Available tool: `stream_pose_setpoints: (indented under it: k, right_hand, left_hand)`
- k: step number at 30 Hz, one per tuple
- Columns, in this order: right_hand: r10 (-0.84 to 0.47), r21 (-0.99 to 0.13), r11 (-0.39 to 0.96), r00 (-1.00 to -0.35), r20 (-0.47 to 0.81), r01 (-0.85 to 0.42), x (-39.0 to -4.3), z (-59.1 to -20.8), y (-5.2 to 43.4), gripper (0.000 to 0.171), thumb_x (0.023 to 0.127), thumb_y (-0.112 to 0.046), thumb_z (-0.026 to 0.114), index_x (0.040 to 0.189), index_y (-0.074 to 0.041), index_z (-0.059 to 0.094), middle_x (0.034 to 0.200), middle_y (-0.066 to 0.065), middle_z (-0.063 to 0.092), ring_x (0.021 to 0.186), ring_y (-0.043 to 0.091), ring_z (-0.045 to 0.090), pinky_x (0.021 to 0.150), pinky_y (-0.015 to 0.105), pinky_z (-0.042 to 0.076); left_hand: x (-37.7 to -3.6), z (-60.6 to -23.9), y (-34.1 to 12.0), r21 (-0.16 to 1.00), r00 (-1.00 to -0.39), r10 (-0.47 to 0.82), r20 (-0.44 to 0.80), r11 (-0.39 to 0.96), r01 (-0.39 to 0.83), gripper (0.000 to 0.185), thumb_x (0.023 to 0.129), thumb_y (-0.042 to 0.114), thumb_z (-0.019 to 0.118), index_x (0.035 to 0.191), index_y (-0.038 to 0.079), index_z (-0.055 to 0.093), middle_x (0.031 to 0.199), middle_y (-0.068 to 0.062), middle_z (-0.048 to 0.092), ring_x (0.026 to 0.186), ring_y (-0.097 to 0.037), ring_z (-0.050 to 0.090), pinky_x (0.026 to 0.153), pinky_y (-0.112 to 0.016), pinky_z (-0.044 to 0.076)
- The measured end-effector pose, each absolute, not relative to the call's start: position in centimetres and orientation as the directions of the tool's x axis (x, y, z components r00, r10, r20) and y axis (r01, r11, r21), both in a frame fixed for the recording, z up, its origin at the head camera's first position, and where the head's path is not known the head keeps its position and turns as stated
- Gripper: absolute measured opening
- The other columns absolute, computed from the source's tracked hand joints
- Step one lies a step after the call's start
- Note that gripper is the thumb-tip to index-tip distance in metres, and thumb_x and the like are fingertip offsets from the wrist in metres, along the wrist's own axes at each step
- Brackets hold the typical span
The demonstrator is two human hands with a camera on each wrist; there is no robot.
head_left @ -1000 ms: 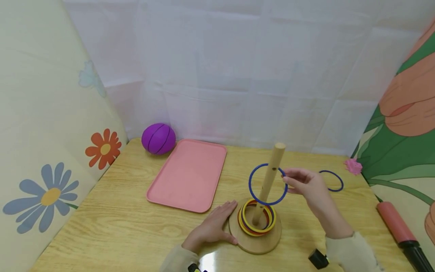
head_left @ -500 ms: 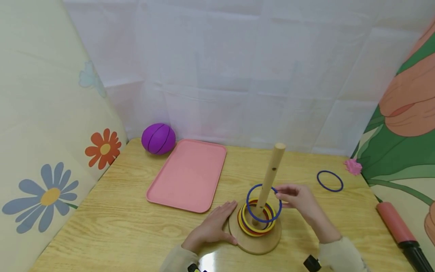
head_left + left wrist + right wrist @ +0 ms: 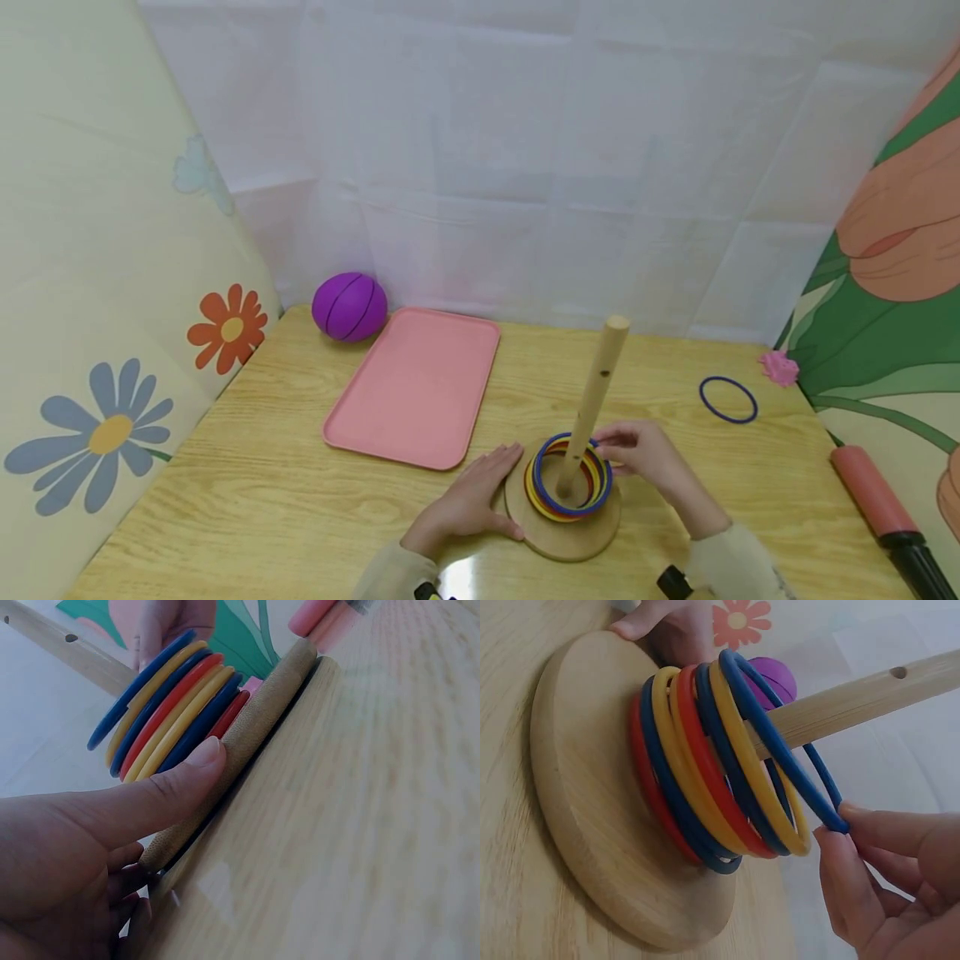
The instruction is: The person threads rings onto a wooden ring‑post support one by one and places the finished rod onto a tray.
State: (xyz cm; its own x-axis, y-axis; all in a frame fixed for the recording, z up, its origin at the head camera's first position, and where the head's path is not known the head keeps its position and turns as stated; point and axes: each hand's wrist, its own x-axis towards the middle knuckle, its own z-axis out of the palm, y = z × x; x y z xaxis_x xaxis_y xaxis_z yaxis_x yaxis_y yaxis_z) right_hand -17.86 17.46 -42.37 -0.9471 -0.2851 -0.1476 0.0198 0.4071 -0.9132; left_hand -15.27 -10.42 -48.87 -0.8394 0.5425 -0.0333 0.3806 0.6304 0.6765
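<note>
A wooden peg (image 3: 596, 392) rises from a round wooden base (image 3: 562, 533) near the table's front. Several red, yellow and blue rings (image 3: 551, 500) are stacked on the base around the peg. My right hand (image 3: 613, 447) pinches the top blue ring (image 3: 780, 754) at its right side, and the ring lies tilted on the stack. Its fingertips (image 3: 847, 862) close on the ring's rim. My left hand (image 3: 487, 483) lies flat on the table with straight fingers, its thumb (image 3: 157, 799) pressing the base's left edge (image 3: 255, 735). A second blue ring (image 3: 727, 399) lies on the table at the right.
A pink tray (image 3: 416, 387) lies left of the stand, with a purple ball (image 3: 349, 306) behind it in the corner. A small pink thing (image 3: 780, 367) sits at the far right. A red and black cylinder (image 3: 877, 504) lies along the right edge. Patterned walls close in both sides.
My right hand has brought the blue ring down the peg from about mid-height onto the stack. The left hand has stayed against the base.
</note>
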Motion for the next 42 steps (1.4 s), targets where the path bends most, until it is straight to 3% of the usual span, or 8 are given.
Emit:
stream_pose_setpoints:
  k: [25, 34, 42]
  right_hand:
    - [-0.165, -0.819, 0.571, -0.986, -0.035, -0.066, -17.9, -43.0, 16.1, 0.015, 0.082, 0.002, 0.07, 0.096, 0.006, 0.071, 0.084, 0.017, 0.073, 0.071, 0.012, 0.068, 0.055, 0.028, 0.06]
    - [-0.103, -0.845, 0.535, -0.993, -0.053, -0.011, -19.1, -43.1, 18.7, 0.022, 0.089, -0.005, 0.065, 0.106, 0.009, 0.068, 0.101, 0.023, 0.071, 0.087, 0.023, 0.069, 0.063, 0.027, 0.062]
    - [0.001, -0.822, 0.57, -1.0, -0.009, 0.008, -21.9, -42.4, 23.7, 0.032, 0.095, -0.012, 0.061, 0.119, 0.009, 0.062, 0.115, 0.026, 0.067, 0.097, 0.024, 0.069, 0.073, 0.025, 0.062]
  left_hand:
    - [-15.3, -48.9, -10.5, 0.678, -0.834, 0.551, -0.012, 0.618, 0.399, 0.112, 0.066, 0.04, 0.085, 0.152, 0.003, 0.026, 0.159, -0.015, 0.029, 0.148, -0.036, 0.023, 0.122, -0.057, 0.015]
    - [-15.3, -48.9, -10.5, 0.679, -0.835, 0.551, -0.014, 0.618, 0.396, 0.112, 0.066, 0.04, 0.085, 0.152, 0.003, 0.026, 0.159, -0.015, 0.028, 0.148, -0.036, 0.023, 0.122, -0.056, 0.015]
    - [-15.4, -49.1, -10.5, 0.672, -0.838, 0.545, -0.028, 0.631, 0.388, 0.112, 0.066, 0.041, 0.085, 0.153, 0.004, 0.025, 0.159, -0.014, 0.028, 0.148, -0.034, 0.022, 0.122, -0.055, 0.015]
